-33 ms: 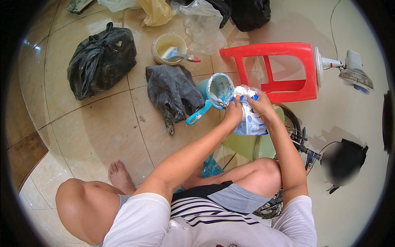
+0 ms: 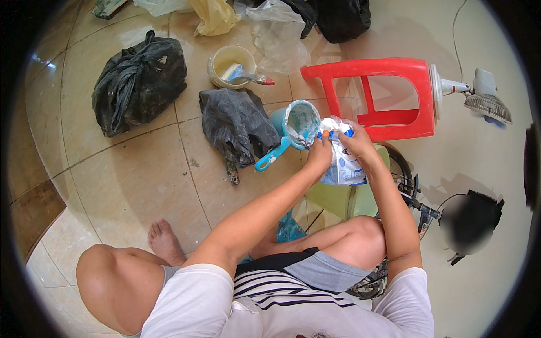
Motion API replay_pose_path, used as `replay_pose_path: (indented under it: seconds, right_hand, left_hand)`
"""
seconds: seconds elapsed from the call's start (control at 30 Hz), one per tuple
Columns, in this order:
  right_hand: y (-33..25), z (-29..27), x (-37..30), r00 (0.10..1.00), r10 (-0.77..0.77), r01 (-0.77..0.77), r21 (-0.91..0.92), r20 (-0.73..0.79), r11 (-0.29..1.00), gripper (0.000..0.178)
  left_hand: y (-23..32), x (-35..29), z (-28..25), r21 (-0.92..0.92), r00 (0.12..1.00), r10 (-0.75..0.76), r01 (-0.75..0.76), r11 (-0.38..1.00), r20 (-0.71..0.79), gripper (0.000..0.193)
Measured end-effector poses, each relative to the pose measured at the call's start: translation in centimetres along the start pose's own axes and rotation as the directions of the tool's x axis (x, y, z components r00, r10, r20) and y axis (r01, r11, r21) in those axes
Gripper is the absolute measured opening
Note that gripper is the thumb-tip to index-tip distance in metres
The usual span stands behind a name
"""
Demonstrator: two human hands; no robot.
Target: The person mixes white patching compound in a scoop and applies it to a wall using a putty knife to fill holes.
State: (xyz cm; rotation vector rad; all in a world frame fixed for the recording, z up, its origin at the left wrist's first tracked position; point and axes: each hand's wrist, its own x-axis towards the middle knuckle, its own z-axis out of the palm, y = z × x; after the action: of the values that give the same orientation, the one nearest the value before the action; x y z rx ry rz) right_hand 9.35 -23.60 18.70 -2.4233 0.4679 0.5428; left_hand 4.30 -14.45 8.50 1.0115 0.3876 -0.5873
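Here, white bag (image 2: pixel 342 160) sits in both hands' grip.

Bright, even daylight fills the scene. The glossy tiled floor (image 2: pixel 141 169) shows pale glare at the upper left, and soft shadows lie beside the red stool (image 2: pixel 394 96). Fisheye distortion bends the tile lines toward a black rim. One dark patch at right is blurred.
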Motion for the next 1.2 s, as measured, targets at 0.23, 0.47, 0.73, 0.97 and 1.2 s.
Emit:
replay_pose_path:
  seconds: [0.23,0.47,0.73,0.97,1.2]
  right_hand:
    - [-0.3,0.0,-0.2,1.000,0.007,-0.008,-0.021,-0.027,1.000,0.047]
    - [-0.4,0.1,-0.1,0.999,-0.008,0.007,-0.030,-0.039,1.000,0.046]
    - [-0.4,0.0,0.2,0.999,-0.012,0.010,-0.060,-0.046,0.998,0.044]
    - [-1.2,0.1,-0.1,0.998,-0.014,0.005,-0.143,-0.062,0.990,0.046]
    - [0.4,-0.1,0.8,0.993,-0.088,0.074,-0.177,-0.073,0.981,0.048]
  left_hand:
    - [0.1,0.2,0.2,0.023,0.999,0.046,-0.046,0.999,0.001,0.061]
    - [0.0,0.5,0.3,-0.016,0.996,0.087,-0.087,0.996,0.015,0.055]
    - [-0.6,1.5,0.5,0.003,0.996,0.090,-0.090,0.996,0.014,0.053]
    - [-0.1,1.1,0.6,0.019,0.998,0.063,-0.063,0.998,-0.019,0.052]
    - [0.2,1.1,0.6,0.026,0.998,0.059,-0.059,0.998,0.008,0.048]
